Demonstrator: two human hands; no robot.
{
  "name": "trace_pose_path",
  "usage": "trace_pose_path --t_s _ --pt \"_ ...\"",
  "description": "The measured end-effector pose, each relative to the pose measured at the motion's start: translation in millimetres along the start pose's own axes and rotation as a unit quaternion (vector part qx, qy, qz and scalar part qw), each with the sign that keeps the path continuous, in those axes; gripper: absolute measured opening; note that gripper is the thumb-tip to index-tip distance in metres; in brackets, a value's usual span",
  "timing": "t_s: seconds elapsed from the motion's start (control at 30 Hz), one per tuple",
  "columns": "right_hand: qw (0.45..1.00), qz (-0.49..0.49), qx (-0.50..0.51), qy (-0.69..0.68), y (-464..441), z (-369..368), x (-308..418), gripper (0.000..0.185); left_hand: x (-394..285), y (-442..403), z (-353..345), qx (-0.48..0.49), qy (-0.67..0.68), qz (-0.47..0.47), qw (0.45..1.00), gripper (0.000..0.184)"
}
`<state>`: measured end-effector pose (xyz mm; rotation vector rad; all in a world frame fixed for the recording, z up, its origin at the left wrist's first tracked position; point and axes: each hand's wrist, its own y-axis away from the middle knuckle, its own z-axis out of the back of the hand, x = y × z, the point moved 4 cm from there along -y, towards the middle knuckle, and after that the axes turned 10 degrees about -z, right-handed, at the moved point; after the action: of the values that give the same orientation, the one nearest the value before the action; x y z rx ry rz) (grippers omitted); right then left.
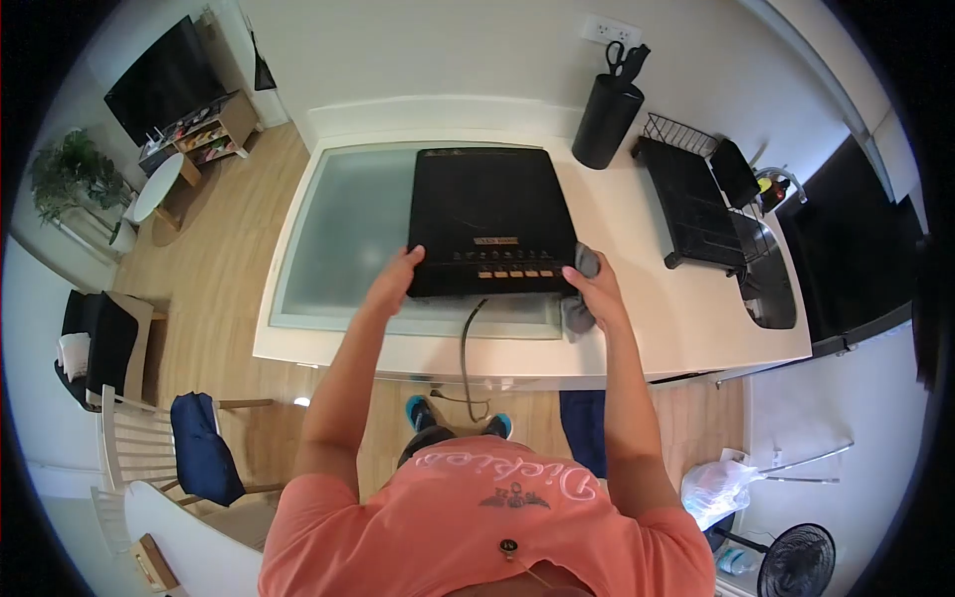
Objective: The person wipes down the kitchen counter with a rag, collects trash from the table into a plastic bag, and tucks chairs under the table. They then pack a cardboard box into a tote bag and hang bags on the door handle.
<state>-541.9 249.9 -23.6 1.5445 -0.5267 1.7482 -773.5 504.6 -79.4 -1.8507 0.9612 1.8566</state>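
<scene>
A black portable induction cooktop (489, 204) with a row of buttons along its near edge is held between my two hands over the counter. My left hand (398, 279) grips its near left corner. At the near right corner, my right hand (595, 289) has its thumb on top of the cooktop and a grey cloth (577, 316) bunched against it. A dark power cord (464, 348) hangs from beneath the cooktop over the counter's front edge to the floor. Under the cooktop lies a frosted glass panel (338, 229); whether the two touch I cannot tell.
On the white counter (637, 249) stand a black knife block (607, 119) with scissors and a black dish rack (686, 199). The sink (771, 284) is at the right. Below are a chair (139, 438) at left and a fan (796, 562) at right.
</scene>
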Motion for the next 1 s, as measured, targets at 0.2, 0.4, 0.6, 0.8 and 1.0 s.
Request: trace_pose_path --t_s 0.2,0.4,0.6,0.8,1.0 --pt "0.999 -0.015 0.031 0.024 -24 -95 31 0.065 -53 4 75 -0.042 -0.035 0.003 0.998 0.048" --pt "0.999 -0.026 -0.005 0.038 -35 -146 25 0.072 -52 -31 123 -0.037 -0.022 0.015 0.999 0.048" --pt "0.975 -0.021 -0.069 0.211 -11 -149 25 0.074 -20 -62 156 -0.040 -0.063 -0.004 0.997 0.049" --pt "0.940 -0.127 0.079 0.305 98 -149 37 0.077 -50 -18 157 -0.148 -0.304 -0.223 0.914 0.039" --pt "0.750 -0.236 0.358 0.503 171 -133 -58 0.070 -31 120 44 0.183 -0.426 -0.302 0.833 0.028"
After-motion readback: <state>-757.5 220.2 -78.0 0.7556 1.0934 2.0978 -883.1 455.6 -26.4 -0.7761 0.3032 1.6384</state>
